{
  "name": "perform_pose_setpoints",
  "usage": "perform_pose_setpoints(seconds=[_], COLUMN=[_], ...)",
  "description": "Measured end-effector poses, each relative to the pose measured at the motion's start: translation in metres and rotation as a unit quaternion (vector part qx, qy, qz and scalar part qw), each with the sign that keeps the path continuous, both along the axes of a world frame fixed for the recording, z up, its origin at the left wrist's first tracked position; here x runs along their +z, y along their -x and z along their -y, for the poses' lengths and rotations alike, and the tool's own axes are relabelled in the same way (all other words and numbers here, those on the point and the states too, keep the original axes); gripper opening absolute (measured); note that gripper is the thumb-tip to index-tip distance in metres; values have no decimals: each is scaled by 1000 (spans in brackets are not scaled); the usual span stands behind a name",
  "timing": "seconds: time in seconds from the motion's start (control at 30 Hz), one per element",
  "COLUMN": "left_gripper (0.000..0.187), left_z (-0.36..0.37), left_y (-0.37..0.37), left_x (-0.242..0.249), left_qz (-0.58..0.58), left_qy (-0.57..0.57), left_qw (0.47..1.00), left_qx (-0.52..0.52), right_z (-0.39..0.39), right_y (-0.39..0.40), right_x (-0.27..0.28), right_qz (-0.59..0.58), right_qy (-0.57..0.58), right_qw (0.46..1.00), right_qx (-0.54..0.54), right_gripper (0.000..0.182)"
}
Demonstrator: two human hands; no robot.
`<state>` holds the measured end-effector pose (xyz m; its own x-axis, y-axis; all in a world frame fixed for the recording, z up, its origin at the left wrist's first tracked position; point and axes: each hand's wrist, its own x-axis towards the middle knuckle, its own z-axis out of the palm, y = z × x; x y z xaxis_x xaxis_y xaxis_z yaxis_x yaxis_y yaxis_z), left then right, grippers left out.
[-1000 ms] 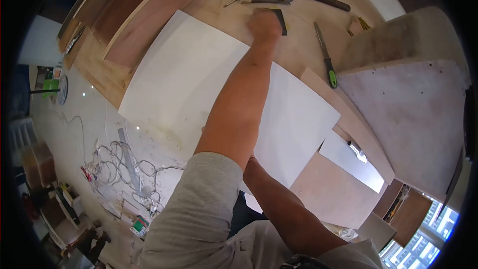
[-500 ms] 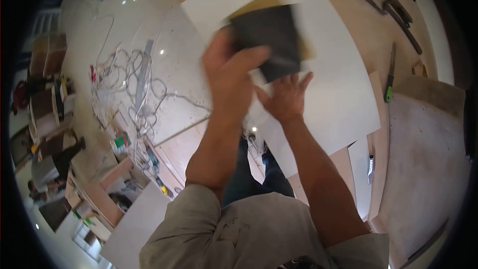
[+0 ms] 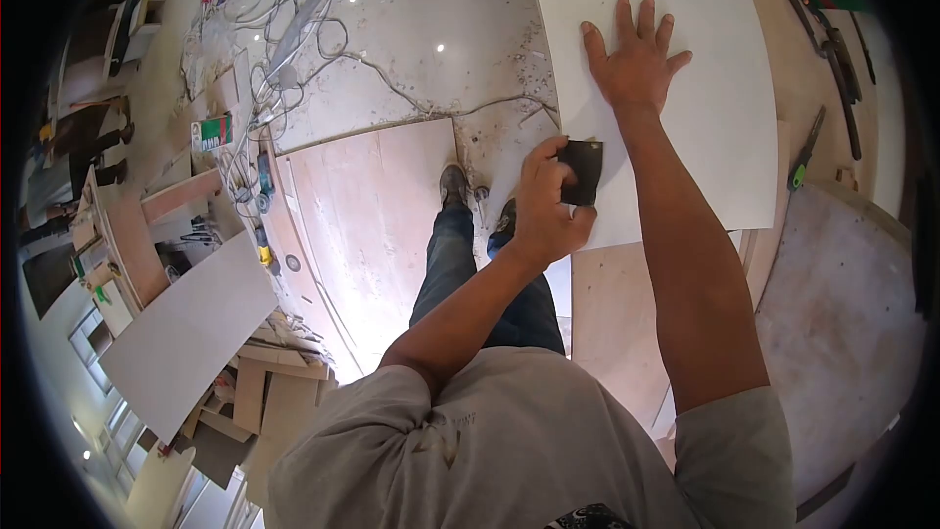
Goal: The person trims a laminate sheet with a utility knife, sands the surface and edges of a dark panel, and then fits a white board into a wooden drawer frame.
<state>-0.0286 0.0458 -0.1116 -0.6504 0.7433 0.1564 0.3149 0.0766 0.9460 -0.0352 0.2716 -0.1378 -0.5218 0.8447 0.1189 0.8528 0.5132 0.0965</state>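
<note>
My left hand (image 3: pixel 546 206) is closed on a dark, flat, roughly square sheet (image 3: pixel 586 172), thumb on one side and fingers on the other. Hand and sheet are at the near left edge of a large white panel (image 3: pixel 705 137); whether the sheet touches the panel is unclear. Farther up the same panel, my right hand (image 3: pixel 634 64) lies flat, palm down, with its fingers spread and nothing in it.
Tangled cables (image 3: pixel 284 59) and a long metal strip (image 3: pixel 304 24) lie on the floor at upper left. A pinkish board (image 3: pixel 377 196) is beside my feet. A green-handled saw (image 3: pixel 805 152) and dark tools (image 3: pixel 840 69) are on the right. Another person (image 3: pixel 93 147) is at far left.
The view has shifted. My left hand has come down to the panel's near edge with the dark sheet, which shows smaller. The tan sheet behind it is no longer visible. My right hand lies farther up.
</note>
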Motion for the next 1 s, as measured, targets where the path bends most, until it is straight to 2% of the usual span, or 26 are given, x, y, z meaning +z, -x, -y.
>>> perform_pose_setpoints(seconds=[0.17,0.2,0.3,0.33,0.43,0.5,0.57,0.63,0.77,0.8,0.87,0.97,1.0], left_gripper=[79,85,80,82,87,93,97,99,99,97,91,91,90], left_z=[-26,-29,-49,-47,-10,34,71,67,-13,-40,-88,-103,-89], left_y=[8,15,22,25,-16,-54,-85,-78,-19,2,60,79,64], left_x=[3,3,-13,-9,-31,-23,-20,-9,-33,-46,-29,-26,-26], left_qz=[-65,-121,-93,59,118,183,274,302,212,164,230,209,202], left_qy=[31,70,124,111,50,32,68,97,147,106,76,64,101], left_qw=[997,990,987,992,989,976,948,937,961,978,969,975,973], left_qx=[10,-12,34,-14,-71,-114,-144,-147,-98,-70,-44,-34,-46], right_z=[0,0,-3,-2,-4,-3,-4,-4,-5,-5,-4,-7,-6], right_y=[1,1,3,3,1,3,2,2,3,3,2,3,2], right_x=[-1,-1,1,0,-2,-1,-1,-2,1,-1,-3,-1,-2], right_qz=[19,16,4,0,-7,-2,2,3,2,-1,1,12,13], right_qy=[1,5,12,16,11,11,9,5,5,2,4,9,8], right_qw=[1000,1000,1000,1000,1000,1000,1000,1000,1000,1000,1000,1000,1000], right_qx=[-8,-9,-11,-12,0,-1,0,0,1,2,-1,-3,-2], right_gripper=[76,76,76,76,76,75,75,75,75,75,75,75,75])
